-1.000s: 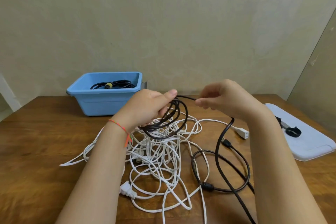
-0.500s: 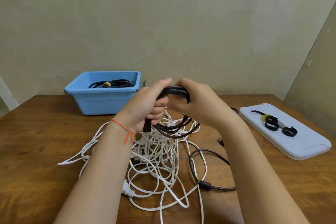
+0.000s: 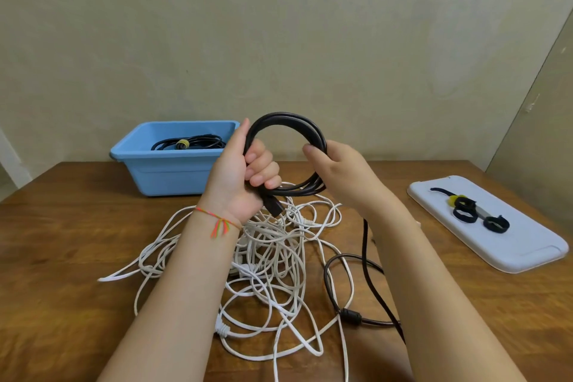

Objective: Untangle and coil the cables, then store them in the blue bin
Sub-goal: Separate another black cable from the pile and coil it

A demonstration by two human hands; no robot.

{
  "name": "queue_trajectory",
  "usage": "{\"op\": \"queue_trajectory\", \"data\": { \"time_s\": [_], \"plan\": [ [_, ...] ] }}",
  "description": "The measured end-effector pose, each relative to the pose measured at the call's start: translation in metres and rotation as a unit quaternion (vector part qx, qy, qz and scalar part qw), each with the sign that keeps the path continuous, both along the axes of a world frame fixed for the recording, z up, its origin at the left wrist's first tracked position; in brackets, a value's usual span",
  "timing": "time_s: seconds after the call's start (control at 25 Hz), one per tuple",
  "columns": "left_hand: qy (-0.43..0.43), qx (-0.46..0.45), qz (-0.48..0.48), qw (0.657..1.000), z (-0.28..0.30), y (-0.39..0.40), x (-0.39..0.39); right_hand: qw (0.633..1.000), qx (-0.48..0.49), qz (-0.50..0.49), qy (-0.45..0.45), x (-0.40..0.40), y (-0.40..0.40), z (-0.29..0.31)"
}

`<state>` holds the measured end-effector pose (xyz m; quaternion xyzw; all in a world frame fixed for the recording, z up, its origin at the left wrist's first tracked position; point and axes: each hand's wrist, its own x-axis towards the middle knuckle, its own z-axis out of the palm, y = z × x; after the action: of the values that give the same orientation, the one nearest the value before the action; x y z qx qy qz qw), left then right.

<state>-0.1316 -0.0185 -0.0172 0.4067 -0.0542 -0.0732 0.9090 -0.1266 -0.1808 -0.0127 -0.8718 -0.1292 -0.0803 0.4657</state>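
Black cable coil [image 3: 286, 153] gripped upright above the table by curled left hand [image 3: 245, 174] and right hand [image 3: 336, 174]; white tangle [image 3: 266, 260] below; blue bin [image 3: 169, 170] holds one tied cable [image 3: 189, 143]; coil's tail runs behind the right forearm

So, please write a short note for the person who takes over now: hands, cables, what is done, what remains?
Left hand grips the black cable coil; right hand holds its other side.
The black cable's tail lies uncoiled on the table.
One tied black cable is in the blue bin.
White cables lie tangled.
Straps wait on the white tray.
Left: finish coil, bin it, then white ones.
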Motion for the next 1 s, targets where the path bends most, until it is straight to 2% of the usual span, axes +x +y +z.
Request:
{"op": "queue_trajectory", "data": {
  "time_s": [0.16, 0.4, 0.48, 0.6, 0.72, 0.8, 0.88, 1.0],
  "plan": [
    [0.014, 0.038, -0.054, 0.998, -0.001, 0.005, 0.002, 0.999, 0.032, -0.008, -0.027, 0.002, -0.004, -0.002],
    [0.023, 0.035, -0.067, 0.997, -0.003, 0.005, 0.003, 0.999, 0.015, -0.01, -0.029, 0.006, -0.004, -0.005],
    [0.032, 0.041, -0.021, 0.998, -0.002, 0.003, 0.002, 0.999, 0.02, -0.005, -0.024, 0.006, -0.004, -0.004],
    [0.037, 0.028, 0.138, 0.989, -0.001, 0.004, 0.007, 1.0, -0.003, -0.02, 0.017, 0.009, -0.008, -0.007],
    [0.04, 0.009, 0.309, 0.95, -0.001, 0.015, 0.012, 0.993, -0.101, -0.038, 0.053, 0.012, -0.019, -0.008],
    [0.045, -0.006, 0.385, 0.922, -0.002, 0.02, 0.011, 0.989, -0.129, -0.051, 0.055, 0.014, -0.023, -0.008],
    [0.038, -0.002, 0.415, 0.909, -0.001, 0.018, 0.008, 0.982, -0.163, -0.097, 0.025, 0.017, -0.023, -0.01],
    [0.004, 0.011, 0.384, 0.923, 0.001, 0.006, 0.004, 0.949, -0.272, -0.158, -0.021, 0.016, -0.017, -0.014]
  ]
}}
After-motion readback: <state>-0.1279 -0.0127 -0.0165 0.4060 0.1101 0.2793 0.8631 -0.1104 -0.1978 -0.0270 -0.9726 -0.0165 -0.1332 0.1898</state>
